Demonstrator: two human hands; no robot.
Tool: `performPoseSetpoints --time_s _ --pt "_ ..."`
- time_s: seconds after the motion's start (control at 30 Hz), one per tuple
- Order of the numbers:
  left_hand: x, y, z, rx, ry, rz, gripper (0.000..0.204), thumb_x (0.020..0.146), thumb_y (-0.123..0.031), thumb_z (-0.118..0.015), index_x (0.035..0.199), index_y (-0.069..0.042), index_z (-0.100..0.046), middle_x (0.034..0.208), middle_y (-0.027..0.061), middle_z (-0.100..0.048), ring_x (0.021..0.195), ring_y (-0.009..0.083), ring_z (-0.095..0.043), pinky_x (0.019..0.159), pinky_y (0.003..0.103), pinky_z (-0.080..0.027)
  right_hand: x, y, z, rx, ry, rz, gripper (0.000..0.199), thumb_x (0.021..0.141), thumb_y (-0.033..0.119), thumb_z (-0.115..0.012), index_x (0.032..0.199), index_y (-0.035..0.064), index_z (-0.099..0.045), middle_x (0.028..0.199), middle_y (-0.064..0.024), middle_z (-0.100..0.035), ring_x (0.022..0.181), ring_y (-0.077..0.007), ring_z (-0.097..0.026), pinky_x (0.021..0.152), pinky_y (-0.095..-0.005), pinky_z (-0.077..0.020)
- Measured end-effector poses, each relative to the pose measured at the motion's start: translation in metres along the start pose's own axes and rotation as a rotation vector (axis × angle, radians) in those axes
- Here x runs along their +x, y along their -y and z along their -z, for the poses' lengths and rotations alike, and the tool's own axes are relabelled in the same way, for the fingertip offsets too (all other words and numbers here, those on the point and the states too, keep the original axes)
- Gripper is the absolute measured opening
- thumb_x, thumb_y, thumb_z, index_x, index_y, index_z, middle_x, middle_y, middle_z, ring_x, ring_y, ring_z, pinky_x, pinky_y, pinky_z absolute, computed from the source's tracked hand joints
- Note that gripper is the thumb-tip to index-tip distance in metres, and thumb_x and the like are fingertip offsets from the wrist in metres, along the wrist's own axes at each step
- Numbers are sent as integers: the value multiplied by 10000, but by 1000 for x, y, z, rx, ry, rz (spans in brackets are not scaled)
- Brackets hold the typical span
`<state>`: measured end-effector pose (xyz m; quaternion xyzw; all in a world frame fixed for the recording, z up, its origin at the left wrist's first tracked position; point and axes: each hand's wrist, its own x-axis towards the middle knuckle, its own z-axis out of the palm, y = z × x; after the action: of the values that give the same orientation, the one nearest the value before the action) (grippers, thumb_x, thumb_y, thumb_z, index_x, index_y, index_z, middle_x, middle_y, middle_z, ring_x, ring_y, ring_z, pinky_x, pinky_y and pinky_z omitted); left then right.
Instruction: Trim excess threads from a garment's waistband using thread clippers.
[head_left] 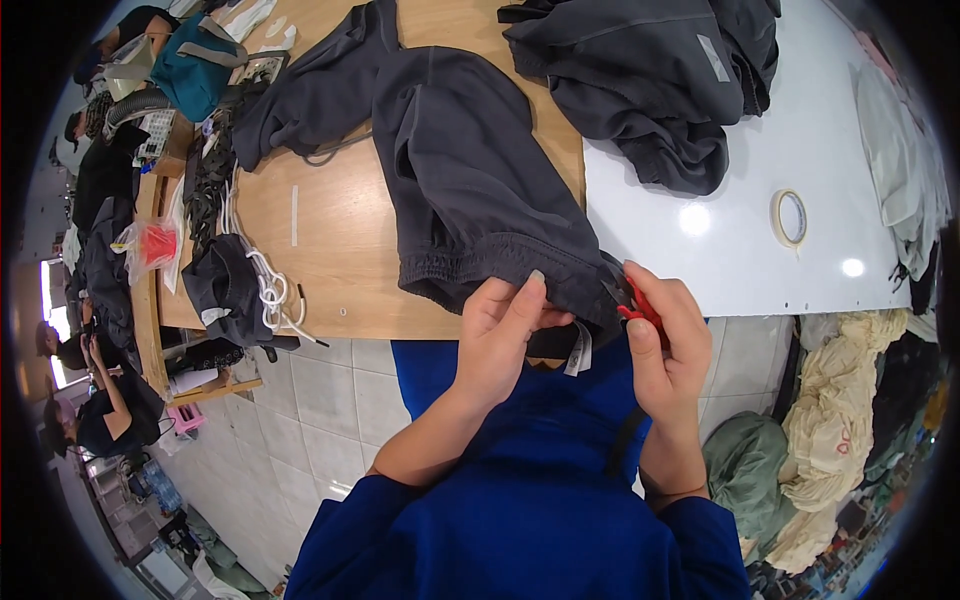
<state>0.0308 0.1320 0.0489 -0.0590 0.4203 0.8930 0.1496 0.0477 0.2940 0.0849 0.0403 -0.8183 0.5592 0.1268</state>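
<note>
Dark grey sweatpants (455, 170) lie across the wooden table (330, 260), their elastic waistband hanging at the near edge. My left hand (500, 335) pinches the waistband from below, thumb on top of the fabric. My right hand (665, 335) holds a small red-handled cutting tool (640, 310) against the waistband's right end. A white label (578, 350) dangles from the waistband between my hands.
Another dark grey garment pile (650, 80) sits on the white tabletop (800, 150) beside a tape roll (788, 217). White cords (268, 285) and a dark fabric piece (225, 290) lie at left. Cream and green cloth heaps (840, 420) are on the floor right. Other people sit far left.
</note>
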Motion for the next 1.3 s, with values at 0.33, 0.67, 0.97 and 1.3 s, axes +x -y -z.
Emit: performPoseSetpoints --time_s 0.33,0.67,0.97,1.3 --pt "10 11 20 -35 -150 260 216 978 -246 -452 1023 -54 -540 929 52 -630 823 109 -616 711 228 -510 -1 -23 -6 -22 637 -55 369 740 122 -719 1093 61 -631 823 -111 -617 652 -214 -609 585 -266 -478" --pt "19 21 21 -43 -5 288 245 989 -240 -418 1081 -27 -495 1042 94 -602 939 148 -622 826 256 -514 -16 -52 -22 -140 120 -193 457 719 9 -696 1163 72 -607 874 -161 -663 759 -208 -664 686 -261 -498" --pt "14 13 29 52 76 294 303 998 -236 -377 1061 2 -553 1077 138 -612 966 188 -623 840 281 -504 -12 -54 -11 -191 -69 -306 232 807 -21 -618 1033 7 -664 770 -49 -633 695 -75 -548 661 -199 -437" --pt "3 -49 81 427 64 227 356 975 -261 -437 845 0 -640 814 101 -665 716 126 -622 645 231 -499 -14 -76 21 -292 67 -380 210 836 38 -603 1038 -1 -646 758 -7 -597 698 -64 -485 664 -200 -405"
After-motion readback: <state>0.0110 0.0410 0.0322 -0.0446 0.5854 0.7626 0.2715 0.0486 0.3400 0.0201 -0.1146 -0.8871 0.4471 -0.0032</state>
